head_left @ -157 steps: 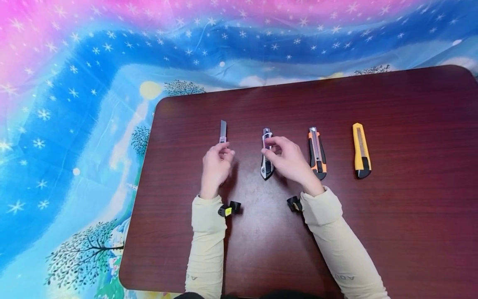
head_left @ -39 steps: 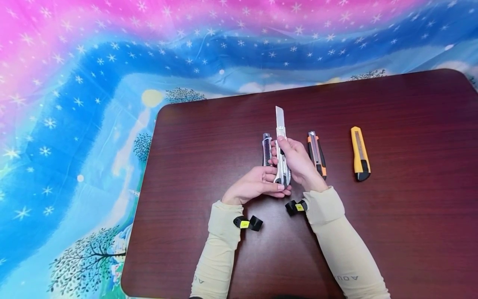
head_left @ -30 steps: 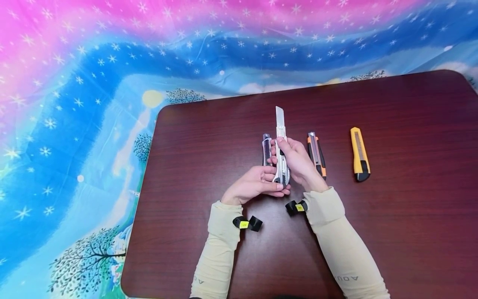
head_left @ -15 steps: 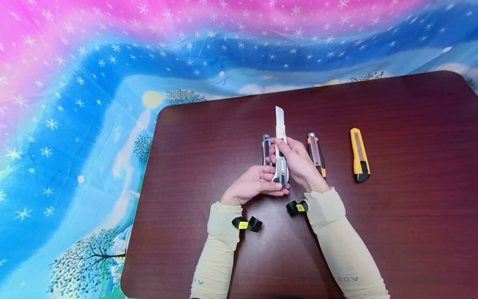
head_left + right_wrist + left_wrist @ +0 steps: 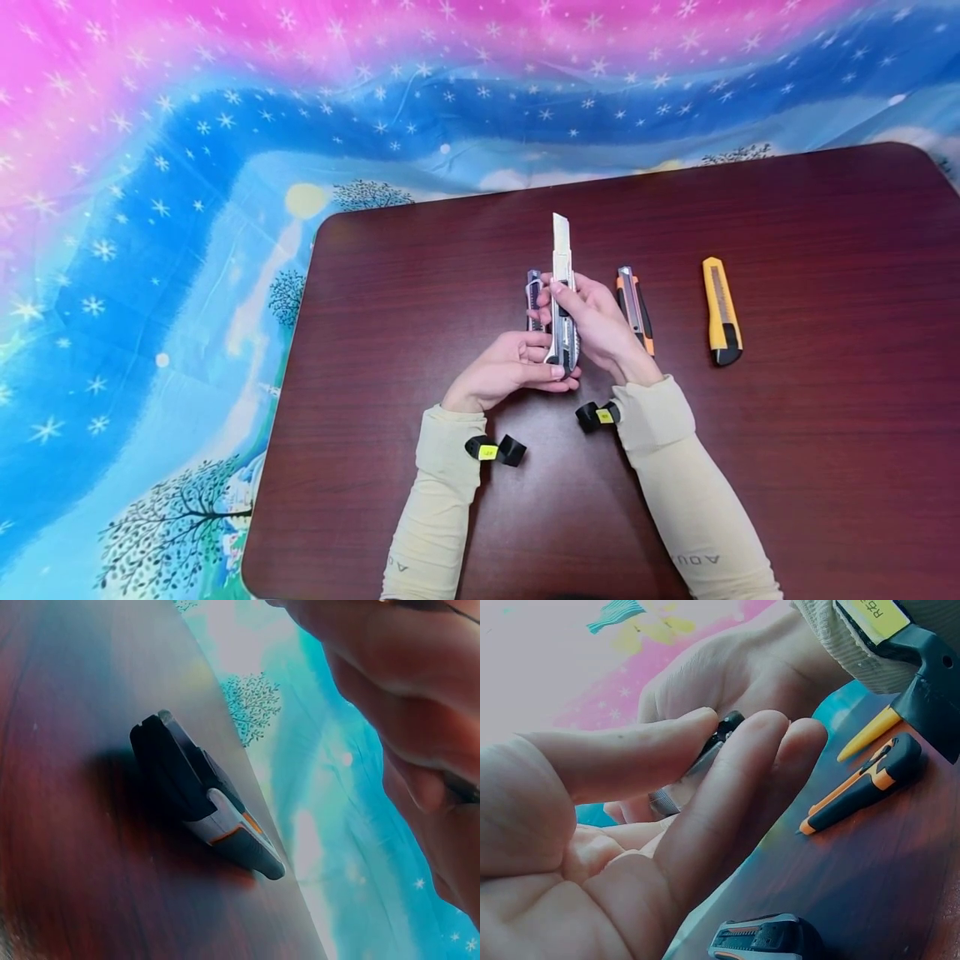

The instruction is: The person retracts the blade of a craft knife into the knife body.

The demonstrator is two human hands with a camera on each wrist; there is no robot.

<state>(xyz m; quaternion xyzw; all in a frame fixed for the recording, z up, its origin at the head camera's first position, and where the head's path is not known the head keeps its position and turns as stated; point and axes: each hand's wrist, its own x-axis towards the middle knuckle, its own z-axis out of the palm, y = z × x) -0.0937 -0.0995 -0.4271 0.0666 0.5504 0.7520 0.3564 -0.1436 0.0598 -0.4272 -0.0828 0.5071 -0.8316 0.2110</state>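
A silver utility knife with its blade extended is held up over the table, blade pointing away from me. My right hand grips its middle, the thumb lying on the slider area. At the black butt end, my left hand pinches it between thumb and fingers. In the left wrist view the knife's dark end shows between the left thumb and fingers, the rest mostly hidden. Behind the right fingers, a grey-and-black utility knife lies on the table, partly covered; the right wrist view shows it whole.
An orange-and-black utility knife lies right of the hands, its lower end partly hidden. Farther right lies a yellow utility knife with a black end. The dark red table meets a patterned cloth at its far and left edges.
Earlier the silver knife lay at the left on the table with both hands apart; now both hold it up. Over the last second it tilted slightly and the right thumb shifted a little.
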